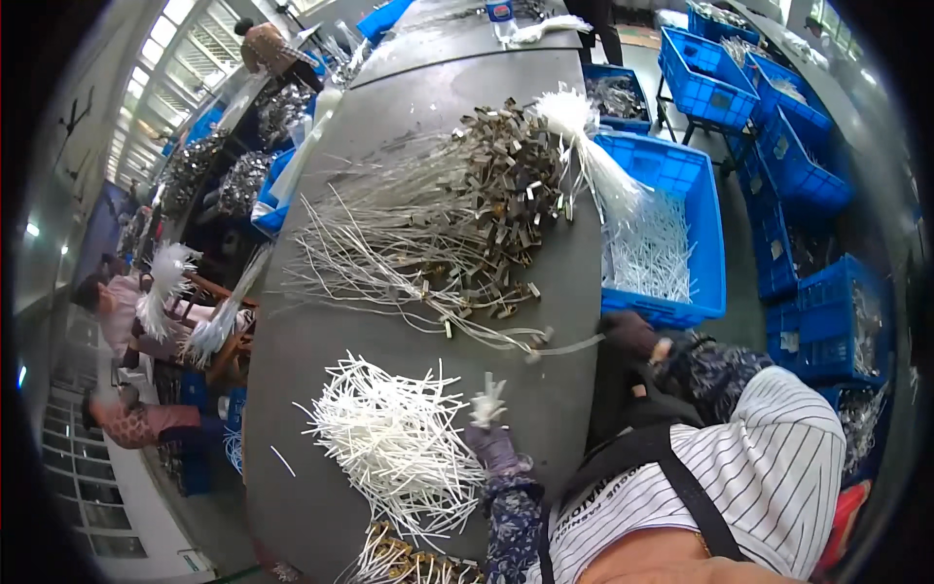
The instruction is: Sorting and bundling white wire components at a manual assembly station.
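My left hand, in a purple-grey glove, is closed around a small bundle of short white tubes whose ends stick up past the fingers. Beside it on the dark table lies a loose heap of the same white tubes. At the table's right edge, my right hand, in a dark glove, is closed on the end of a thin strand of wires. That strand runs back to a large pile of wires with small metal-cased parts farther up the table.
A blue crate holding white strips stands right of the table, a bundle of clear strands draped over its rim. Brown-ended wires lie at the near edge. Stacked blue crates line the right. Other people sit at left.
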### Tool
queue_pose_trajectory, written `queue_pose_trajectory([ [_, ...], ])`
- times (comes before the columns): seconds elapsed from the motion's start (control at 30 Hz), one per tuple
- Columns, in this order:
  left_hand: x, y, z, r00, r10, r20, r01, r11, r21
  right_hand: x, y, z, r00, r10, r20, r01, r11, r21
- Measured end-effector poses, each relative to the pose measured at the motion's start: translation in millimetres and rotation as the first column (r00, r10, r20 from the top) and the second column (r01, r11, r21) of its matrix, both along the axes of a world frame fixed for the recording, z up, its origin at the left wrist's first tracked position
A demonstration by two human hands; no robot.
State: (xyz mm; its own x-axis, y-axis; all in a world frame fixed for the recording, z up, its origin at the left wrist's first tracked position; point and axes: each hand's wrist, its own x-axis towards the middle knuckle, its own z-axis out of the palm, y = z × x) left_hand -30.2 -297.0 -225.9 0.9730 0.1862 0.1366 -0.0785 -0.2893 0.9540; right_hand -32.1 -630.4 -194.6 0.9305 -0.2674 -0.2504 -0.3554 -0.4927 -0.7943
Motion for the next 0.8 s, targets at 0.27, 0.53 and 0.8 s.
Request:
queue_pose_trajectory([
  [0.27, 20, -33, 48, 0.774, -0.057, -0.63, -0.36, 0.78, -0.513, -3, 10, -37, 0.595, 0.654, 0.467, -0.519, 0.756, -0.398],
  [0.53, 34, -159, 79, 0.765, 0.017, -0.644, -0.461, 0.712, -0.529, 46, 15, 92, 0.929, 0.311, -0.199, -0.191, 0.866, 0.463],
  [0.8, 116, -163, 26, 0.715, -0.128, -0.687, -0.596, 0.401, -0.696, -24, -12, 53, 0.953, 0.276, -0.126, -0.151, 0.793, 0.59],
])
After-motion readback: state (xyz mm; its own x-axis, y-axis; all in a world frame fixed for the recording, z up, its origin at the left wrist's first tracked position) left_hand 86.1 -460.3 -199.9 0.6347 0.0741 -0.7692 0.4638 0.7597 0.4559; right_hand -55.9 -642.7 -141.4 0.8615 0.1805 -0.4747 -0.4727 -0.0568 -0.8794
